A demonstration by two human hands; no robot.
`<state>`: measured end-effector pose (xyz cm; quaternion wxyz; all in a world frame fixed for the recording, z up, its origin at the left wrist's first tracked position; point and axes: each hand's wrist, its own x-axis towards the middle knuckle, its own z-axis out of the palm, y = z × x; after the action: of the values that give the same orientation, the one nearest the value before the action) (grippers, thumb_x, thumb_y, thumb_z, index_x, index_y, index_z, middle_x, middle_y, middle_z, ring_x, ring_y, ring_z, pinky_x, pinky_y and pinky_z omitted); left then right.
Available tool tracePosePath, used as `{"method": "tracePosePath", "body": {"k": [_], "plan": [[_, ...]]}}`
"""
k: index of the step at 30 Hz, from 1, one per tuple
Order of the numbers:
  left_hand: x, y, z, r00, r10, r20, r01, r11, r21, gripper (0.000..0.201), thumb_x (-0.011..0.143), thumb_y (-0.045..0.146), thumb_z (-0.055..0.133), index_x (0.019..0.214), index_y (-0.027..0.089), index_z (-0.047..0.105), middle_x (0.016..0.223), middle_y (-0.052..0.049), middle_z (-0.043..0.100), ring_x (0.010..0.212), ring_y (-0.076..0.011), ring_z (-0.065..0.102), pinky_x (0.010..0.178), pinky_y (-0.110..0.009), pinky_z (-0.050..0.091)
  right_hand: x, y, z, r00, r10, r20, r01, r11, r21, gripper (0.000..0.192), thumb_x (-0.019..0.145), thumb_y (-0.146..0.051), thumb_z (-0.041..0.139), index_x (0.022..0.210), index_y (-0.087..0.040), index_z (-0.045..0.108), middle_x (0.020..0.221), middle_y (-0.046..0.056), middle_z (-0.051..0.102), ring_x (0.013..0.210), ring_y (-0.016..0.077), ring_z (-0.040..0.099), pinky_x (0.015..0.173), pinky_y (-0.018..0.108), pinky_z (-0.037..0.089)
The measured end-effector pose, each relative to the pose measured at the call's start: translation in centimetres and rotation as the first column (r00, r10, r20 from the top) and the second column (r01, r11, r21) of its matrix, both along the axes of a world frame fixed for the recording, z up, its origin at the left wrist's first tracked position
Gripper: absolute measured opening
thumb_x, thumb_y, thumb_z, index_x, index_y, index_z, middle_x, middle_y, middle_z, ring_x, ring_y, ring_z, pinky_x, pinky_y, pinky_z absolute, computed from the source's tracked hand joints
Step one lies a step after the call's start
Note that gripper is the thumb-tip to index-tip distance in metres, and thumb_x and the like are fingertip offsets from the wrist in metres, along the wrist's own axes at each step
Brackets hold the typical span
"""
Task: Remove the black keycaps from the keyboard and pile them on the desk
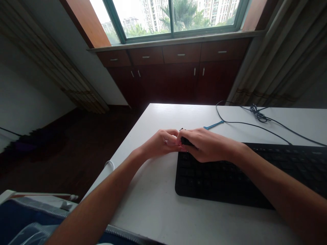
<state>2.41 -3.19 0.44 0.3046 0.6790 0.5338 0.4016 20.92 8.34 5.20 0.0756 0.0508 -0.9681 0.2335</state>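
My two hands meet above the top left corner of a black keyboard (209, 185) on a white table. A small black object (186, 141) is gripped in my right hand (204, 144), mostly covered by the fingers, so its kind is unclear. A pinkish red glow shows where the fingertips of both hands come together. My left hand (163, 143) is closed, its fingers bent toward that glow; whatever they pinch is hidden. Just beyond my right hand lies a slim blue tool (214, 125) with a flared end.
The keyboard's black cable (258, 124) runs across the back of the white table (153, 207), with a bundled coil (257, 114) at the right. A blue bag (30, 217) sits at the lower left. Wooden cabinets (163, 81) stand under the window.
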Motion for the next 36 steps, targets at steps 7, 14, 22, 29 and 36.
{"method": "tracePosePath", "body": {"k": [7, 14, 22, 29, 36], "plan": [[0.2, -0.3, 0.1, 0.995, -0.082, -0.066, 0.086, 0.994, 0.062, 0.025, 0.088, 0.035, 0.068, 0.075, 0.013, 0.068, 0.092, -0.006, 0.060, 0.079, -0.0138, 0.058, 0.070, -0.026, 0.051, 0.0, 0.1, -2.2, 0.983, 0.003, -0.184, 0.018, 0.993, 0.113, 0.017, 0.091, -0.013, 0.046, 0.105, -0.014, 0.054, 0.085, 0.007, 0.068, 0.067, 0.0157, 0.058, 0.062, 0.028, 0.040], [2.4, -0.5, 0.0, 0.972, -0.116, -0.204, 0.157, 0.967, 0.198, 0.041, 0.079, 0.018, 0.066, 0.119, 0.018, 0.058, 0.123, -0.011, 0.055, 0.117, -0.0273, 0.053, 0.101, -0.042, 0.050, 0.0, 0.0, -3.5, 0.941, 0.084, -0.327, -0.010, 0.975, 0.220, 0.024, 0.086, -0.012, 0.044, 0.106, -0.016, 0.057, 0.094, 0.007, 0.071, 0.080, 0.0190, 0.063, 0.064, 0.030, 0.043], [3.6, -0.3, -2.0, 0.957, 0.026, -0.289, 0.049, 0.967, 0.248, 0.027, 0.088, 0.013, 0.052, 0.115, 0.016, 0.054, 0.121, -0.012, 0.062, 0.112, -0.0254, 0.060, 0.096, -0.039, 0.053, -0.2, -0.5, -3.9, 0.892, 0.077, -0.445, 0.064, 0.954, 0.292, 0.015, 0.084, -0.013, 0.044, 0.091, -0.017, 0.056, 0.079, 0.004, 0.065, 0.067, 0.0169, 0.055, 0.058, 0.029, 0.037], [3.6, -0.4, -0.8, 0.955, -0.010, -0.295, 0.054, 0.988, 0.142, 0.029, 0.094, 0.029, 0.057, 0.119, 0.015, 0.053, 0.119, -0.012, 0.065, 0.101, -0.0226, 0.065, 0.088, -0.034, 0.056, 0.1, 0.1, -3.3, 0.848, -0.044, -0.528, 0.071, 0.997, 0.032, 0.014, 0.081, -0.012, 0.051, 0.093, -0.019, 0.053, 0.075, -0.001, 0.063, 0.060, 0.0120, 0.051, 0.058, 0.025, 0.038], [1.7, -0.8, 0.7, 0.930, 0.021, -0.367, 0.037, 0.988, 0.151, 0.057, 0.083, 0.043, 0.074, 0.131, 0.020, 0.053, 0.127, -0.012, 0.061, 0.111, -0.0258, 0.062, 0.097, -0.040, 0.053, 0.8, 1.1, -1.9, 0.853, -0.173, -0.492, 0.082, 0.976, -0.201, 0.021, 0.081, -0.007, 0.056, 0.098, -0.019, 0.053, 0.074, -0.004, 0.059, 0.053, 0.0068, 0.044, 0.055, 0.021, 0.036]]}}
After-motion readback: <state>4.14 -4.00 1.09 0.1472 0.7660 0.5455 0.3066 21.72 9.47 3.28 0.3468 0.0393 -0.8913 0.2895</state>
